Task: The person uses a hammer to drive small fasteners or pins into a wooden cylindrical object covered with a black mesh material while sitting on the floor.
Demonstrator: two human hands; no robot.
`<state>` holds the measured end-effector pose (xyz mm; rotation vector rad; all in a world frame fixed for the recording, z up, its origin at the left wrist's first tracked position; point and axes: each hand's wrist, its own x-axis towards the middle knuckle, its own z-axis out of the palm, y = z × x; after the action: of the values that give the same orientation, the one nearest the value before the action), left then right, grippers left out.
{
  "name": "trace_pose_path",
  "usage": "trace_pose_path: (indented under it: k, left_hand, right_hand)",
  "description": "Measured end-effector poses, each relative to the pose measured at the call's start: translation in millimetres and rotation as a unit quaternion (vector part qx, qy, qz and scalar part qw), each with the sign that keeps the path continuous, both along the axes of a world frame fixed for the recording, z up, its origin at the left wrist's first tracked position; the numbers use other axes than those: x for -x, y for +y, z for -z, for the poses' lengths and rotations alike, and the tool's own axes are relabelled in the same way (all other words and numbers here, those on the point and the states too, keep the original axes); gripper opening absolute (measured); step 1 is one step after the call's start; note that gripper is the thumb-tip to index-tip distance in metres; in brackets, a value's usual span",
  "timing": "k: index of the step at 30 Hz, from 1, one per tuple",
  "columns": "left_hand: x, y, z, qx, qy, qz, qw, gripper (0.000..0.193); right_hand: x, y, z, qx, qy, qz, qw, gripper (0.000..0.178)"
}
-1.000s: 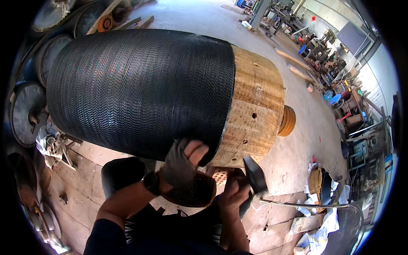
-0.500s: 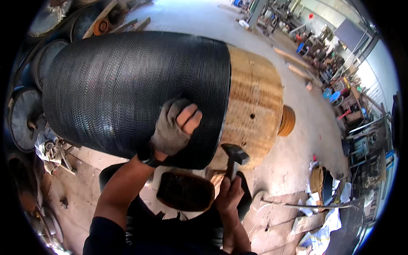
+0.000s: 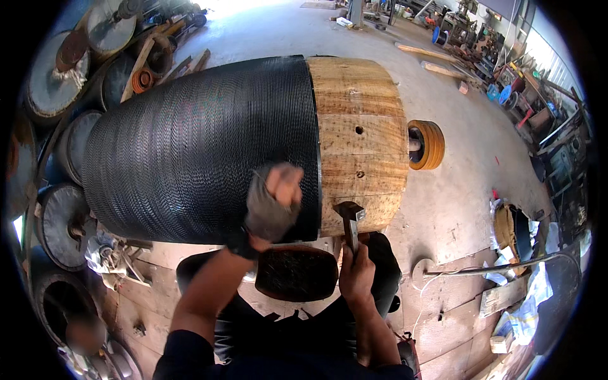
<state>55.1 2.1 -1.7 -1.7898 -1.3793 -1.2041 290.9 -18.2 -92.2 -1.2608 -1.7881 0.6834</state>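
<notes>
Floor [image 3: 462,215], pale and dusty, runs to the bright far side, with grey round discs [image 3: 58,221] crowding the left and machinery [image 3: 472,38] at far right. Across the middle lies a large drum [image 3: 196,145], ribbed black at left and bare wood at right, an orange pulley [image 3: 432,144] just beyond that end. The right hand [image 3: 358,272] is closed around a hammer [image 3: 352,231], its head over the wood's near edge; contact is unclear. The left hand [image 3: 277,199], gloved with bare fingertips, is over the black surface; blur hides how far it is open or whether it holds anything. Contents of the dark container [image 3: 296,272] nearby are hard to make out; the drum's underside is hidden. A second ago, the left hand was at the drum's near edge and the hammer head leaned right.
</notes>
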Motion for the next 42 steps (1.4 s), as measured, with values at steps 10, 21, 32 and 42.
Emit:
trace_pose_path:
  k: [10,21,32,42]
  left_hand:
    - [-45.8,-13.0,54.5,0.084,-0.071,0.009,0.994,0.04]
    - [-63.5,-0.4,24.4,0.133,-0.127,-0.027,0.983,0.054]
    - [-59.5,-2.4,22.9,0.144,-0.151,-0.001,0.978,0.056]
    - [-63.2,-1.0,18.6,0.123,-0.128,-0.016,0.984,0.058]
  right_hand:
    - [-7.6,-0.1,-1.0,0.007,-0.002,-0.025,1.0,0.016]
    - [-2.6,-5.1,-18.3,-0.021,0.025,-0.05,0.998,0.016]
    - [-6.0,-2.9,-18.3,-0.046,0.026,-0.05,0.997,0.024]
    - [-6.1,-5.0,-21.4,0.01,0.018,-0.055,0.998,0.017]
